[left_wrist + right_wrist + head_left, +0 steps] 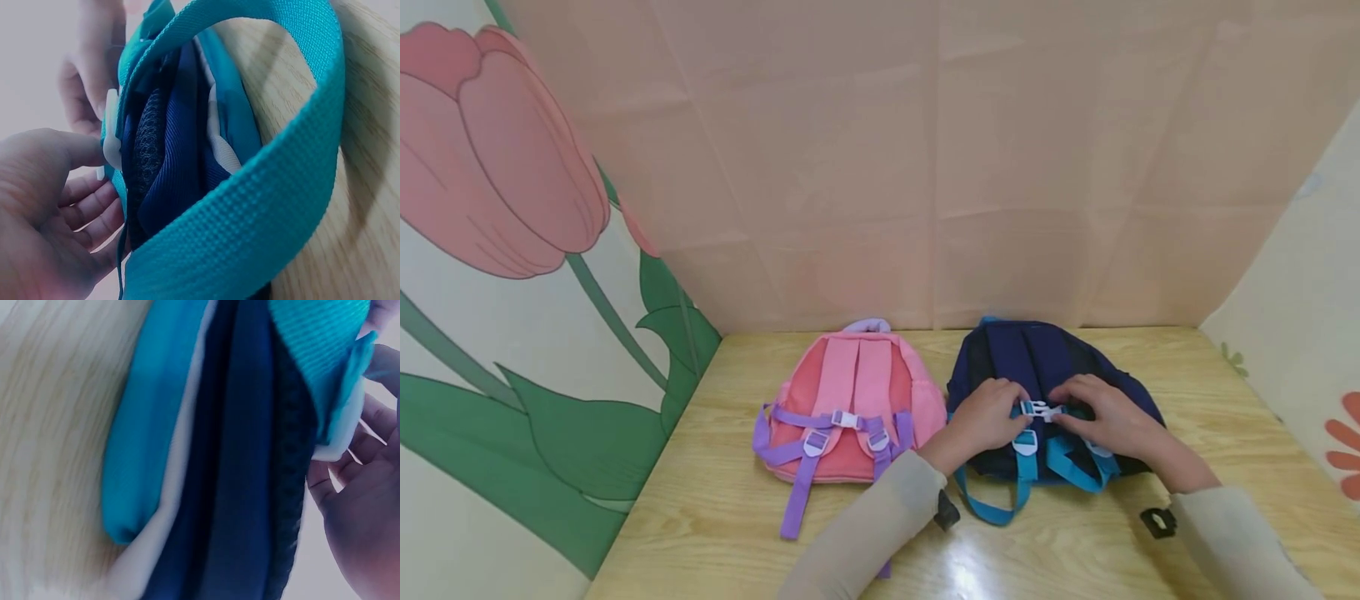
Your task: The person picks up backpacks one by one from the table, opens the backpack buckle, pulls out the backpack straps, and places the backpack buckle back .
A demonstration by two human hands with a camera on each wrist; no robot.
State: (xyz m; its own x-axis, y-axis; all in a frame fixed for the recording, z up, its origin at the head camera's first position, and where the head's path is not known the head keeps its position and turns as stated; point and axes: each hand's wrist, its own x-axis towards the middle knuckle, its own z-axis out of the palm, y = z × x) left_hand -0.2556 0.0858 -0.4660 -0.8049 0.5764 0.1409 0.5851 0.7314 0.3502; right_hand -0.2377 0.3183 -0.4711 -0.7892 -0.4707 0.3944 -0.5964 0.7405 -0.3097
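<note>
A navy backpack [1037, 346] with teal straps lies on the table, its strap side up. Across its middle runs a chest strap with a white side-release buckle [1040, 409]. My left hand [995, 415] pinches the buckle's left part, and my right hand [1105, 410] pinches its right part. The two parts meet between my fingertips, with prongs showing; whether they are locked, I cannot tell. In the left wrist view a loose teal strap [250, 212] loops before the bag. White plastic [340, 437] shows near my right fingers in the right wrist view.
Left of the navy bag lies a pink backpack [917, 371] with purple straps and a joined white buckle [846, 420]. Both bags rest on a wood-grain table [685, 517], near the beige backdrop [850, 167]. Small black pieces [1158, 522] show near my wrists.
</note>
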